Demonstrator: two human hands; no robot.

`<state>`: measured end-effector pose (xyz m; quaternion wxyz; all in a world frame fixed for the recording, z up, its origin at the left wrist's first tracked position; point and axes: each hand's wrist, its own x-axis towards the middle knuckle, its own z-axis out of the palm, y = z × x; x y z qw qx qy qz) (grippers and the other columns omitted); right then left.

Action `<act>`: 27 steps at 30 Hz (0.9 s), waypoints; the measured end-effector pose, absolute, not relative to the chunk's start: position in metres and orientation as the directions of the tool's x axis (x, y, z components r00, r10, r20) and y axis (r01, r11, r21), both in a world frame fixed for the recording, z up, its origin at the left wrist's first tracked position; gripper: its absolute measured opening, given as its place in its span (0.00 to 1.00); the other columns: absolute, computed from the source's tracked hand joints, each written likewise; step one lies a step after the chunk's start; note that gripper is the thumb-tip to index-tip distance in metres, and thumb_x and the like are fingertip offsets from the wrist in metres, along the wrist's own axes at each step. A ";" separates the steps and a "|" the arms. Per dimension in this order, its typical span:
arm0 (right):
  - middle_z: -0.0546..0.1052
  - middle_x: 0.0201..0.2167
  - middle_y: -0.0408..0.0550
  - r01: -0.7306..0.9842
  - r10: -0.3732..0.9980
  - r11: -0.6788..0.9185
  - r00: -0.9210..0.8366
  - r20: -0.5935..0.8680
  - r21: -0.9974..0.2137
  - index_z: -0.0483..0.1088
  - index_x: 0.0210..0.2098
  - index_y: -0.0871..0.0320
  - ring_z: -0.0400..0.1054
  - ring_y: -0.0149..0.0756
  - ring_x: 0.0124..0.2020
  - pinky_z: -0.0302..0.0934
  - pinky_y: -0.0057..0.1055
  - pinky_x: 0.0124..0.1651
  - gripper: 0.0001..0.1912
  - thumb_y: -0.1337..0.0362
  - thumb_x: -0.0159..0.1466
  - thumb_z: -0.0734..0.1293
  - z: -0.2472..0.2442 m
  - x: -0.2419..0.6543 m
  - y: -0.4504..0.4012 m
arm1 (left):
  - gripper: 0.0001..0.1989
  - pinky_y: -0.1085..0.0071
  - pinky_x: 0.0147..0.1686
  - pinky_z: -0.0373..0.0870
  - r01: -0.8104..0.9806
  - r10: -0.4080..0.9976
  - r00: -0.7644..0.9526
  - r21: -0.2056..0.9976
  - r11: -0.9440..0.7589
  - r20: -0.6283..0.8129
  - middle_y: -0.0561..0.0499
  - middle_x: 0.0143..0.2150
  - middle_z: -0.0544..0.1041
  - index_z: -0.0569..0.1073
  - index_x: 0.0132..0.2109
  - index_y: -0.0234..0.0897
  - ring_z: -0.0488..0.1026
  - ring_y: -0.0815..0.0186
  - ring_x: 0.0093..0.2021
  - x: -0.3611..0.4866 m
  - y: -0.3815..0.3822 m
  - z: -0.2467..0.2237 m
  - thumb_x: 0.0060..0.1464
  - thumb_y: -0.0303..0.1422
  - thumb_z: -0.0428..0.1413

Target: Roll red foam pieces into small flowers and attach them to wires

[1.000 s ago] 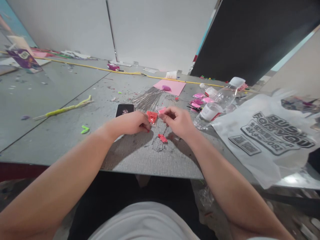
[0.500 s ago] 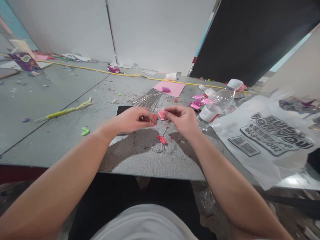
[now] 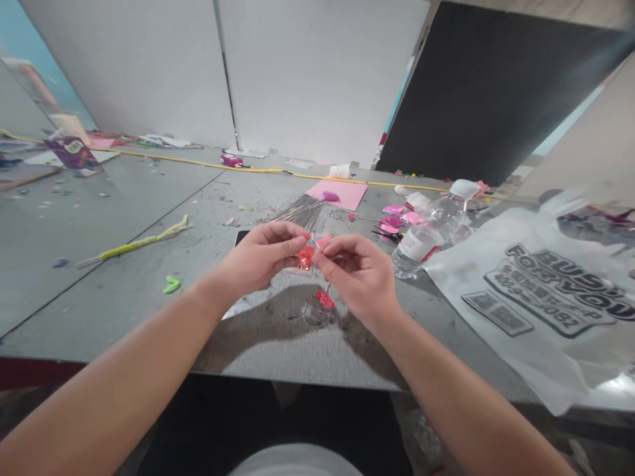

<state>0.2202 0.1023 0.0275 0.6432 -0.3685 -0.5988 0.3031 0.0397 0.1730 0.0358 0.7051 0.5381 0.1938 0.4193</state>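
Above the table's near middle, my left hand (image 3: 262, 254) is closed in a pinch, a tiny red lump that looks like modelling clay (image 3: 307, 236) at its fingertips. Just under those fingers shows a shiny red packet (image 3: 304, 257); whether they also grip it is unclear. Close beside it, my right hand (image 3: 360, 271) pinches thumb and forefinger together; what lies between them is too small to name. A pink packet (image 3: 324, 241) shows behind the right fingertips. Below the hands lies a wire piece with a red flower-like cluster (image 3: 325, 299). A dark flat object (image 3: 241, 236) is mostly covered by my left hand.
Thin metal wires (image 3: 300, 213) fan out beside a pink sheet (image 3: 352, 195) with a purple lump (image 3: 330, 196). A plastic bottle (image 3: 421, 244) and white bag (image 3: 526, 297) stand right. A yellow-green twisted stem (image 3: 139, 244) and green clay piece (image 3: 171, 285) lie left.
My right fingers have let go of the pink packet, which now sits behind them, and moved down-left toward my left hand. My left hand has turned, showing more of the red packet.
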 end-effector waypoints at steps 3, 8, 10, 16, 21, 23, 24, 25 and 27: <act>0.81 0.33 0.42 0.032 0.796 0.594 0.124 0.593 -0.804 0.76 0.34 0.52 0.77 0.31 0.34 0.74 0.30 0.36 0.07 0.63 0.62 0.78 0.028 0.218 0.101 | 0.07 0.78 0.34 0.75 -0.382 0.759 0.618 0.922 0.063 0.204 0.53 0.32 0.79 0.83 0.39 0.36 0.76 0.73 0.32 0.040 0.169 0.035 0.55 0.33 0.71; 0.80 0.32 0.42 0.037 0.799 0.588 0.135 0.587 -0.808 0.76 0.33 0.53 0.76 0.31 0.34 0.74 0.29 0.35 0.08 0.64 0.60 0.79 0.031 0.218 0.101 | 0.06 0.79 0.32 0.72 -0.385 0.734 0.650 0.918 0.095 0.196 0.53 0.34 0.79 0.84 0.37 0.38 0.74 0.74 0.32 0.040 0.165 0.033 0.54 0.33 0.72; 0.80 0.32 0.41 0.017 0.826 0.549 0.139 0.546 -0.836 0.76 0.32 0.54 0.75 0.30 0.30 0.72 0.27 0.30 0.11 0.61 0.58 0.80 0.032 0.219 0.102 | 0.06 0.79 0.31 0.71 -0.388 0.731 0.648 0.919 0.075 0.214 0.52 0.32 0.78 0.85 0.37 0.39 0.73 0.74 0.31 0.041 0.164 0.033 0.54 0.34 0.72; 0.81 0.32 0.44 0.012 0.889 0.435 0.156 0.431 -0.900 0.75 0.32 0.54 0.70 0.29 0.25 0.67 0.27 0.22 0.17 0.52 0.56 0.82 0.034 0.221 0.101 | 0.06 0.75 0.32 0.71 -0.358 0.740 0.640 0.932 0.049 0.207 0.51 0.31 0.79 0.85 0.36 0.40 0.74 0.71 0.32 0.039 0.165 0.035 0.52 0.35 0.73; 0.81 0.34 0.45 0.012 0.886 0.442 0.148 0.439 -0.897 0.76 0.32 0.54 0.73 0.31 0.28 0.68 0.27 0.23 0.17 0.52 0.55 0.82 0.035 0.221 0.101 | 0.07 0.75 0.32 0.70 -0.355 0.751 0.630 0.933 0.052 0.198 0.51 0.30 0.78 0.84 0.35 0.40 0.74 0.71 0.32 0.039 0.165 0.035 0.52 0.35 0.73; 0.81 0.34 0.45 0.002 0.885 0.449 0.139 0.445 -0.893 0.77 0.32 0.54 0.73 0.31 0.29 0.68 0.27 0.23 0.16 0.53 0.55 0.82 0.036 0.221 0.101 | 0.07 0.75 0.32 0.70 -0.361 0.755 0.626 0.931 0.055 0.199 0.52 0.30 0.78 0.85 0.35 0.39 0.73 0.71 0.31 0.040 0.164 0.036 0.51 0.34 0.73; 0.81 0.34 0.45 -0.002 0.885 0.450 0.137 0.446 -0.893 0.77 0.32 0.54 0.73 0.31 0.29 0.68 0.27 0.23 0.15 0.53 0.56 0.82 0.036 0.221 0.101 | 0.07 0.75 0.31 0.70 -0.364 0.755 0.625 0.930 0.054 0.201 0.52 0.30 0.78 0.85 0.35 0.39 0.73 0.72 0.31 0.040 0.164 0.036 0.50 0.34 0.73; 0.81 0.34 0.45 -0.003 0.884 0.451 0.136 0.446 -0.893 0.77 0.32 0.54 0.73 0.30 0.29 0.68 0.27 0.23 0.15 0.54 0.56 0.82 0.036 0.221 0.101 | 0.07 0.75 0.31 0.70 -0.368 0.754 0.624 0.928 0.052 0.205 0.52 0.30 0.78 0.85 0.35 0.40 0.73 0.72 0.31 0.041 0.164 0.036 0.50 0.34 0.74; 0.81 0.34 0.45 0.004 0.885 0.449 0.135 0.445 -0.894 0.77 0.32 0.54 0.73 0.30 0.29 0.68 0.27 0.23 0.15 0.54 0.56 0.82 0.036 0.221 0.100 | 0.07 0.75 0.31 0.70 -0.371 0.751 0.626 0.927 0.053 0.208 0.52 0.30 0.78 0.85 0.35 0.40 0.73 0.72 0.31 0.041 0.163 0.036 0.50 0.34 0.74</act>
